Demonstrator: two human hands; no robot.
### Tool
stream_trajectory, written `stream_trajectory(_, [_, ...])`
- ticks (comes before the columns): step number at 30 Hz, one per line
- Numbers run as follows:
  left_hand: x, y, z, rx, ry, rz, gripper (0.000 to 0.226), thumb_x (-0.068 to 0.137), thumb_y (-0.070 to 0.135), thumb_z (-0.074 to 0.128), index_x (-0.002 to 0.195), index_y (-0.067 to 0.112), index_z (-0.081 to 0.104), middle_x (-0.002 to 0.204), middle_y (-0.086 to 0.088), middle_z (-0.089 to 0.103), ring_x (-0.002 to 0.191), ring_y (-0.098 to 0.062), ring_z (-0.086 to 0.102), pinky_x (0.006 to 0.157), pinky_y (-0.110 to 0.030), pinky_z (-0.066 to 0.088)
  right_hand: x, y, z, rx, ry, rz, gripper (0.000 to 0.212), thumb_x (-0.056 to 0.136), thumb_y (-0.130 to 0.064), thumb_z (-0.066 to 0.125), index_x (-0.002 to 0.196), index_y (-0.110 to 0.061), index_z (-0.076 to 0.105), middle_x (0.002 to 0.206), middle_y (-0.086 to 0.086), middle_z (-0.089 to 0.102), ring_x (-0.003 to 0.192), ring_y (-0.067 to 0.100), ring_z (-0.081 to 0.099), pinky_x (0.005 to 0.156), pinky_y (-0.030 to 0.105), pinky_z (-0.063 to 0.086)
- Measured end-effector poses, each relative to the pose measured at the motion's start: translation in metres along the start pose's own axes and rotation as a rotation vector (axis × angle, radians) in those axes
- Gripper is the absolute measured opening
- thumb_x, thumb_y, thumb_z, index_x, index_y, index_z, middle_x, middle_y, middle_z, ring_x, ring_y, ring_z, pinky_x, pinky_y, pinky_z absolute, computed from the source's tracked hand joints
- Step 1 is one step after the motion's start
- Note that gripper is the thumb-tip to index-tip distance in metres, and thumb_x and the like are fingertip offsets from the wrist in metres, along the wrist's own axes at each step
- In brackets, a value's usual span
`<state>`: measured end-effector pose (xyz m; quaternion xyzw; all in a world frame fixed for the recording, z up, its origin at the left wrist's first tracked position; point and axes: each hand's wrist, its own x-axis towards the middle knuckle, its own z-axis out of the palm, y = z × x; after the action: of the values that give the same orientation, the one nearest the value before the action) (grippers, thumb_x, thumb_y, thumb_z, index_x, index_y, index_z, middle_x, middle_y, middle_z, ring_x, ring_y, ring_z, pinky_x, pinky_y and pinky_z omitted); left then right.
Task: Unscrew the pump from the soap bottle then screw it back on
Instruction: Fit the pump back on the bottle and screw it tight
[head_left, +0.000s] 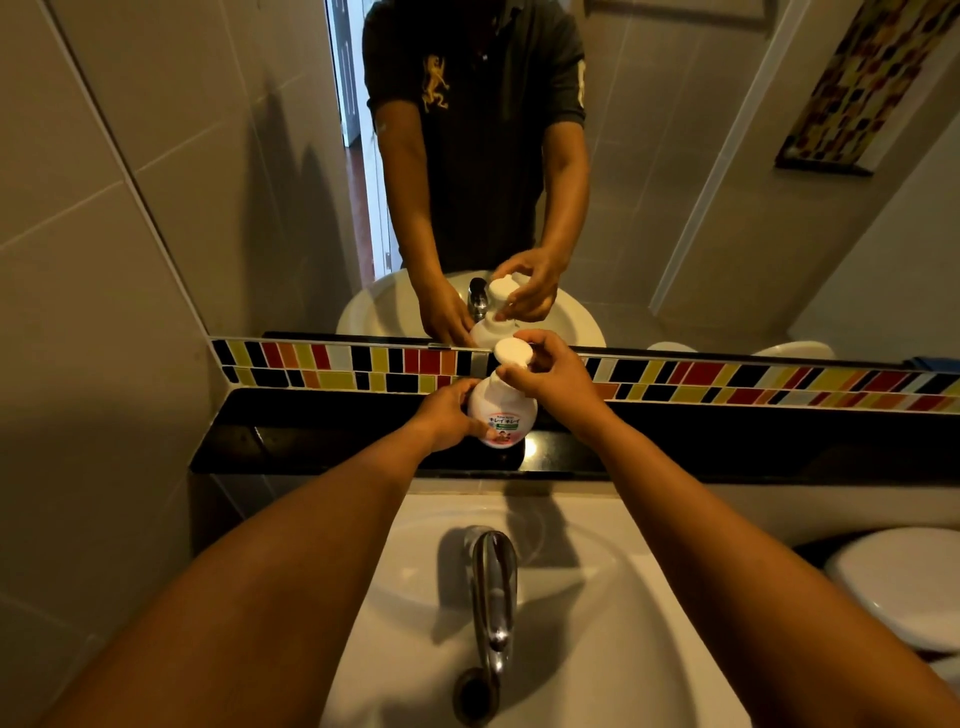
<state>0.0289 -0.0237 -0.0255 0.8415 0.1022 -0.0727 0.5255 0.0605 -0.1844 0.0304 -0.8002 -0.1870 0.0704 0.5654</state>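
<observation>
A squat white soap bottle (503, 410) with a coloured label stands upright on the black ledge (322, 436) behind the sink. My left hand (449, 415) wraps its left side and holds the body. The white pump (512, 352) with a round flat head sits on the bottle's neck. My right hand (553, 371) grips the pump from the right, fingers around its collar just under the head. The mirror repeats both hands and the bottle.
A white sink (571, 597) with a chrome tap (492, 587) lies below the ledge. A strip of coloured tiles (727, 382) runs under the mirror (519, 156). A white toilet lid (904, 582) is at the right, a tiled wall at the left.
</observation>
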Motion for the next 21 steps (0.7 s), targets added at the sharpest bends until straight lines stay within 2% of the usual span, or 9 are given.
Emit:
stream_trajectory(2, [0.0, 0.0, 0.0, 0.003, -0.005, 0.006, 0.067, 0.073, 0.006, 0.08, 0.133, 0.017, 0.052, 0.132, -0.01, 0.061, 0.123, -0.029, 0.056, 0.104, -0.05, 0.047, -0.003, -0.001, -0.005, 0.014, -0.077, 0.02, 0.059, 0.087, -0.02, 0.069, 0.14, -0.016, 0.043, 0.136, 0.009, 0.052, 0.121, 0.023, 0.052, 0.094, 0.032, 0.049])
stream_trajectory(4, [0.0, 0.0, -0.001, 0.005, -0.009, 0.008, 0.068, 0.072, 0.005, 0.08, 0.133, 0.015, 0.052, 0.131, -0.011, 0.061, 0.122, -0.029, 0.057, 0.104, -0.049, 0.048, -0.005, -0.002, -0.012, 0.03, -0.141, 0.061, 0.061, 0.09, -0.02, 0.064, 0.145, -0.02, 0.037, 0.142, 0.01, 0.049, 0.127, 0.025, 0.049, 0.101, 0.043, 0.047])
stream_trajectory(6, [0.0, 0.0, -0.001, -0.002, -0.018, 0.004, 0.069, 0.072, 0.003, 0.081, 0.134, 0.014, 0.052, 0.131, -0.011, 0.061, 0.122, -0.03, 0.057, 0.103, -0.05, 0.048, -0.004, -0.004, -0.018, 0.035, -0.189, 0.088, 0.061, 0.092, -0.018, 0.06, 0.147, -0.022, 0.034, 0.145, 0.01, 0.047, 0.129, 0.025, 0.047, 0.101, 0.047, 0.048])
stream_trajectory(8, [0.0, 0.001, -0.001, -0.009, -0.025, -0.002, 0.07, 0.071, 0.003, 0.081, 0.134, 0.014, 0.052, 0.131, -0.01, 0.062, 0.122, -0.029, 0.057, 0.103, -0.05, 0.048, -0.004, -0.006, -0.021, 0.035, -0.216, 0.087, 0.059, 0.093, -0.018, 0.059, 0.147, -0.022, 0.035, 0.143, 0.008, 0.049, 0.127, 0.022, 0.048, 0.092, 0.038, 0.053])
stream_trajectory(11, [0.0, 0.001, -0.002, 0.012, -0.028, -0.002, 0.069, 0.071, 0.005, 0.081, 0.133, 0.015, 0.053, 0.131, -0.009, 0.061, 0.122, -0.029, 0.056, 0.104, -0.048, 0.047, -0.002, -0.006, -0.021, 0.032, -0.212, 0.069, 0.054, 0.093, -0.016, 0.059, 0.144, -0.019, 0.04, 0.136, 0.007, 0.053, 0.122, 0.02, 0.051, 0.079, 0.025, 0.053])
stream_trajectory(15, [0.0, 0.001, -0.001, 0.01, -0.023, -0.006, 0.069, 0.072, 0.005, 0.081, 0.134, 0.015, 0.052, 0.131, -0.01, 0.061, 0.122, -0.029, 0.057, 0.104, -0.049, 0.048, 0.0, -0.003, -0.02, 0.05, -0.191, 0.068, 0.051, 0.091, -0.014, 0.062, 0.139, -0.017, 0.044, 0.131, 0.008, 0.057, 0.115, 0.018, 0.056, 0.076, 0.024, 0.054])
stream_trajectory(18, [0.0, 0.001, -0.001, 0.025, -0.02, -0.001, 0.069, 0.072, 0.005, 0.081, 0.133, 0.015, 0.053, 0.131, -0.01, 0.061, 0.122, -0.029, 0.057, 0.103, -0.05, 0.048, 0.0, -0.002, -0.018, 0.061, -0.174, 0.064, 0.05, 0.09, -0.014, 0.064, 0.136, -0.015, 0.046, 0.124, 0.006, 0.059, 0.104, 0.01, 0.06, 0.069, 0.02, 0.055])
stream_trajectory(21, [0.0, 0.0, -0.001, 0.031, -0.013, 0.0, 0.068, 0.071, 0.007, 0.082, 0.131, 0.016, 0.053, 0.13, -0.009, 0.062, 0.12, -0.029, 0.057, 0.102, -0.048, 0.049, 0.0, -0.001, -0.018, 0.063, -0.163, 0.069, 0.05, 0.089, -0.015, 0.065, 0.135, -0.015, 0.046, 0.121, 0.004, 0.06, 0.103, 0.01, 0.06, 0.07, 0.021, 0.054])
